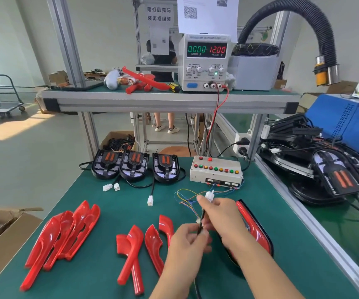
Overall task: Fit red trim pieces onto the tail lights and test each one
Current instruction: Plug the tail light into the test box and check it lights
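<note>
1. The right hand (221, 216) has its fingers (202, 200) pinching a white connector (209, 195) on coloured wires (187, 196) running from the test box (216, 171)
2. The left hand (187, 249) has its fingers pinching a black cable (201, 223) with a white plug
3. A tail light with red trim (254, 229) lies under the right forearm, nearer the person than the test box
4. Loose red trim pieces (66, 231) lie on the green tabletop (131, 203) left of the hands; three untrimmed tail lights (131, 166) sit left of the test box

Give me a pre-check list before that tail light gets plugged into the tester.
1. Power supply live, reads 12.00 V: ok.
2. Current at 0.000, no load yet: ok.
3. Right hand holds the tester's white connector: ok.
4. Left hand pinches the light's black cable: ok.
5. Connector halves mated: not ok, apart.
6. Red trim seated on the tail light under the right forearm: cannot tell, mostly hidden.
</note>
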A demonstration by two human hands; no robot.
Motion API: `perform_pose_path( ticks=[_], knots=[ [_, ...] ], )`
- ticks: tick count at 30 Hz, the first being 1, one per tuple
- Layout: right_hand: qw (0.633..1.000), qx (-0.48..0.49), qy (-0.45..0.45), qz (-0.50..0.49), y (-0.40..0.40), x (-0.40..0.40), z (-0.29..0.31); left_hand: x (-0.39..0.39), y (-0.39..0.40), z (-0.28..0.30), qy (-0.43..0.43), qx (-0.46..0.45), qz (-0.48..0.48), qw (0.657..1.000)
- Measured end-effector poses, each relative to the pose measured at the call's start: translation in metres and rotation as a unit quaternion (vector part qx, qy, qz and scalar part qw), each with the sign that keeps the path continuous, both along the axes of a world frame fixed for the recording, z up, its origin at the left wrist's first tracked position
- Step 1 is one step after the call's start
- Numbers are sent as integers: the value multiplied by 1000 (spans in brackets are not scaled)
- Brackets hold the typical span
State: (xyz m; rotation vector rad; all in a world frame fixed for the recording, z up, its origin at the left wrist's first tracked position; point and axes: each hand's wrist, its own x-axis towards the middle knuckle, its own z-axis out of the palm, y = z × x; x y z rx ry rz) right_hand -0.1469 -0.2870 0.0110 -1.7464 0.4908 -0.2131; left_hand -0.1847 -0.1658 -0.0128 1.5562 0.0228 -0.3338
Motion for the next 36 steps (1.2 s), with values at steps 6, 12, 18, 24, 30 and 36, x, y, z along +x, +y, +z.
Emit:
perform_pose_path(
  ticks=[6,12,18,24,30,36],
  knots=[
    [994,96,6,-43,-51,2,16,2,0,-22,-156,237,-40,958],
    [987,109,-23,-114,-120,0,29,25,-22,-19,-197,323,-10,926],
    [948,-308,22,-75,-156,-22,10,55,-53,-7,-166,315,66,932],
    [895,-424,129,46,-157,-56,-20,58,-68,-17,-154,314,53,935],
    [928,-314,162,117,-139,-77,-31,56,-73,-18,-149,283,6,948],
    [977,-155,128,66,-130,-84,-37,52,-67,-19,-153,225,6,962]
  ],
)
